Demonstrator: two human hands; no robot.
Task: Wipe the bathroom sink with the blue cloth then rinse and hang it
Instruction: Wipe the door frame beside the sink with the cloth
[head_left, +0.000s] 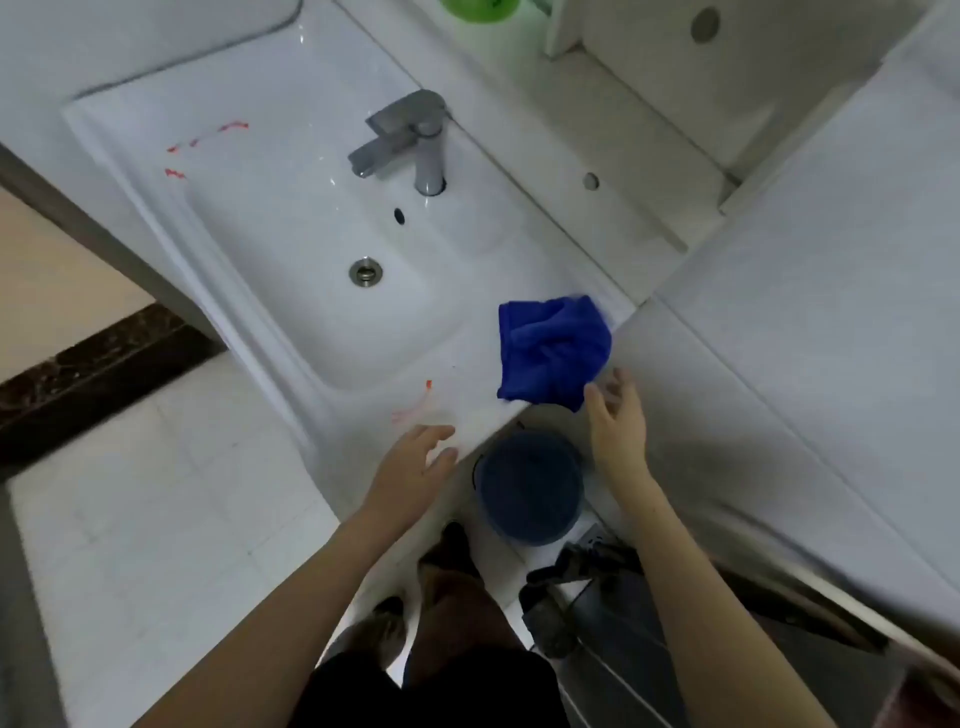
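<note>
The deep blue, fuzzy microfibre cloth (555, 353) lies crumpled in loose folds on the near right corner of the white ceramic sink top (291, 171), one lower corner drooping just over the front edge. The right hand (615, 415) is beside that drooping corner, fingers (597, 402) spread and released, very near or just touching the fabric; it grips nothing. The left hand (415, 462) hovers at the front edge of the sink top, fingers loose and empty.

Thin red smears (415, 408) mark the front rim between left hand and cloth, and further red streaks (208, 140) cross the far left corner. The rectangular basin holds a round metal drain (365, 271), with a grey metal faucet (410, 140) at the back edge. Below the front edge, on the pale tiled floor (156, 519), stands a round blue plastic bucket (530, 488).
</note>
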